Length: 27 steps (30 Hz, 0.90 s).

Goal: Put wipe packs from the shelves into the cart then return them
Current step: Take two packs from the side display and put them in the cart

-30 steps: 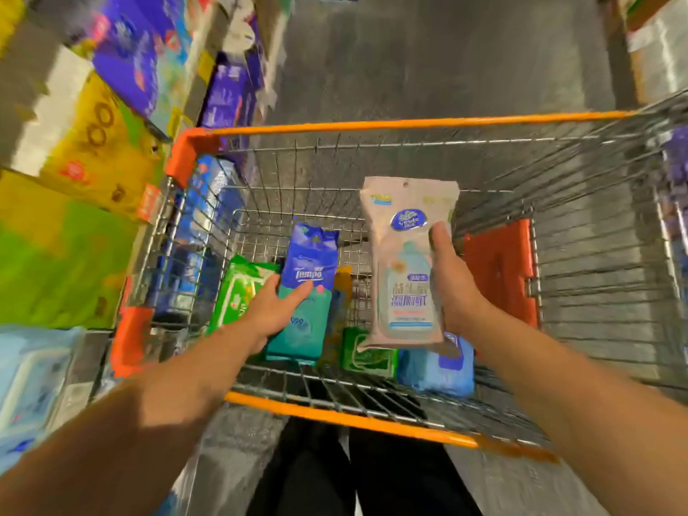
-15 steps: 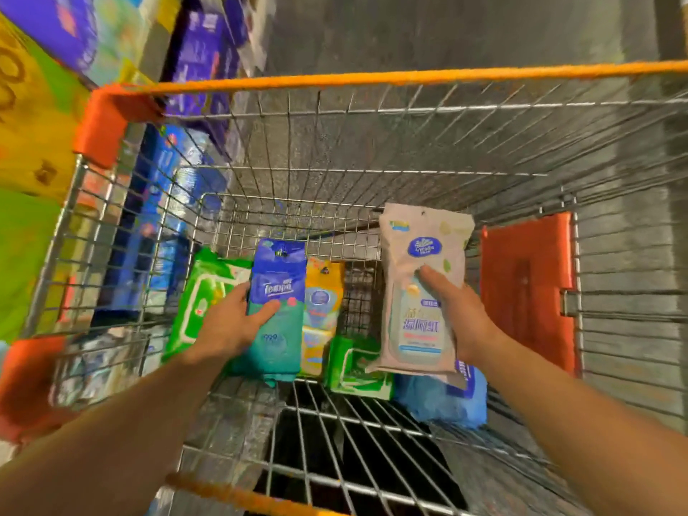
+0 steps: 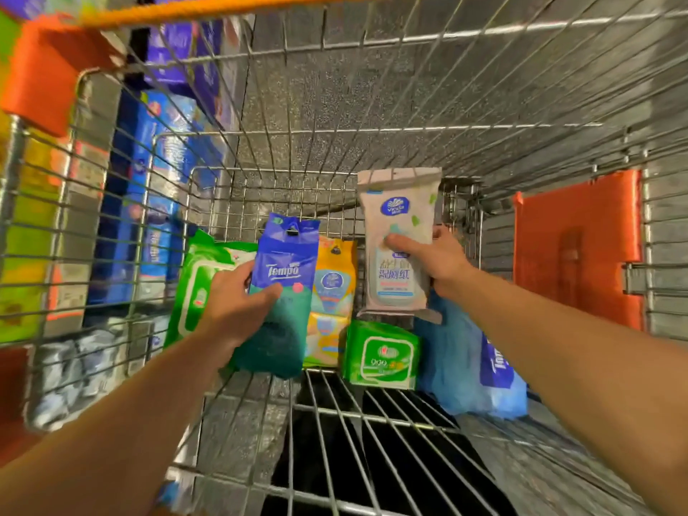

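Note:
Both my arms reach down into the wire cart [image 3: 484, 128]. My left hand [image 3: 238, 303] grips a blue and teal Tempo wipe pack [image 3: 283, 277] low over the cart floor. My right hand [image 3: 435, 262] holds a pale pink Vinda wipe pack [image 3: 398, 217] upright, a little higher. On the cart floor lie a large green pack [image 3: 197, 277] at the left, an orange pack [image 3: 331, 288] in the middle, a small green pack [image 3: 379, 355] and a light blue Tempo pack [image 3: 469, 363] at the right.
An orange plastic flap [image 3: 577, 251] hangs on the cart's right wall. An orange rim [image 3: 208, 9] and corner guard [image 3: 44, 76] top the cart. Through the left wall, shelves with blue and purple tissue packs [image 3: 156, 202] show. Grey floor lies beyond.
Both hands have gone down deeper into the cart with their packs. The view has tilted down and closer to the cart floor.

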### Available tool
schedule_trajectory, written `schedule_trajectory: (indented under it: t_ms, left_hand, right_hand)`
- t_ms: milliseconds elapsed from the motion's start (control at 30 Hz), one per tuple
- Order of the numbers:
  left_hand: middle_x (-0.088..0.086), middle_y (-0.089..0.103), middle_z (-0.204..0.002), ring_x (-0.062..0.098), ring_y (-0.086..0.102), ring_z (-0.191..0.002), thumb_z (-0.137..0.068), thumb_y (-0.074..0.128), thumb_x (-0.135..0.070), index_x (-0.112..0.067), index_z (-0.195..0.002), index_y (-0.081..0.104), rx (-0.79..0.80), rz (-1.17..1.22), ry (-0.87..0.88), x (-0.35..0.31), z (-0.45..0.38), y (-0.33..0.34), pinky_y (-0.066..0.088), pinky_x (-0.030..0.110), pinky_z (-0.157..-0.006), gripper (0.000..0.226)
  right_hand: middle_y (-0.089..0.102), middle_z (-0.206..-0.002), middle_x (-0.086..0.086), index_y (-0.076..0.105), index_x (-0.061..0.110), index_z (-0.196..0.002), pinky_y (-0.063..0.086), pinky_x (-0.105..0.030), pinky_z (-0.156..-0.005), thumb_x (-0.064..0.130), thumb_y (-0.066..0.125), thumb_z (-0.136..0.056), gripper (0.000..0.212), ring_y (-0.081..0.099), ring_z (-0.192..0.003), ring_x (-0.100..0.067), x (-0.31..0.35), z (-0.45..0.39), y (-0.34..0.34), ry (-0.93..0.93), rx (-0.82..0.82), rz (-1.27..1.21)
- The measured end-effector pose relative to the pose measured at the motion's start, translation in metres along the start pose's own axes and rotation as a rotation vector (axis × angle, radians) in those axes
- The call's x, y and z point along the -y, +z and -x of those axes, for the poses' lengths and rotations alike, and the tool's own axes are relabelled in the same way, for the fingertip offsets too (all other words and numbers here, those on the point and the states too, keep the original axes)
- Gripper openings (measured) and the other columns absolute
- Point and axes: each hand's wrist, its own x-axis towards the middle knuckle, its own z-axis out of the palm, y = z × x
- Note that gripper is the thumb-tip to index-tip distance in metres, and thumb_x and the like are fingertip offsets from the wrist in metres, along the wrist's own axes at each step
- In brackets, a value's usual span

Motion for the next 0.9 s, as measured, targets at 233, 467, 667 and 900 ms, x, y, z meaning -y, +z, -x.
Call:
schedule_trajectory:
  t_ms: [233, 467, 667, 900]
  left_hand:
    - [-0.002, 0.073, -0.088, 0.022, 0.07, -0.083, -0.077, 0.075, -0.03, -0.03, -0.083, 0.067, 0.003, -0.029, -0.078, 0.0, -0.007, 0.0, 0.057, 0.033, -0.071, 0.01]
    - [0.003, 0.076, -0.088, 0.033, 0.073, -0.087, -0.066, 0.073, -0.043, -0.025, -0.09, 0.072, -0.004, 0.024, -0.082, -0.004, 0.003, -0.006, 0.059, 0.044, -0.07, 0.03]
    - [0.011, 0.077, -0.093, 0.036, 0.073, -0.086, -0.067, 0.067, -0.045, -0.02, -0.096, 0.071, 0.011, 0.034, -0.071, -0.006, 0.009, -0.011, 0.061, 0.055, -0.076, 0.039]
    - [-0.01, 0.072, -0.094, 0.02, 0.069, -0.089, -0.07, 0.072, -0.047, -0.026, -0.126, 0.064, -0.059, -0.052, -0.116, -0.01, 0.01, -0.008, 0.058, 0.043, -0.088, 0.06]
  right_hand:
    - [0.075, -0.109, -0.008, 0.052, 0.006, -0.124, 0.064, -0.047, -0.078, 0.05, 0.103, -0.034, 0.112, 0.077, -0.089, -0.025, -0.045, -0.031, 0.006, 0.05, -0.014, 0.1]
    - [0.073, -0.113, -0.009, 0.066, 0.015, -0.112, 0.059, -0.048, -0.091, 0.031, 0.08, -0.083, 0.036, 0.07, -0.099, -0.029, -0.033, -0.017, 0.017, 0.093, -0.18, 0.222]
    - [0.073, -0.115, -0.01, 0.068, 0.011, -0.118, 0.058, -0.046, -0.093, 0.026, 0.075, -0.09, 0.033, 0.07, -0.102, -0.03, -0.032, -0.021, 0.015, 0.137, -0.14, 0.269]
    - [0.072, -0.113, -0.009, 0.065, 0.012, -0.12, 0.058, -0.047, -0.093, 0.036, 0.068, -0.087, 0.041, 0.069, -0.1, -0.03, -0.032, -0.008, 0.02, 0.17, -0.113, 0.382]
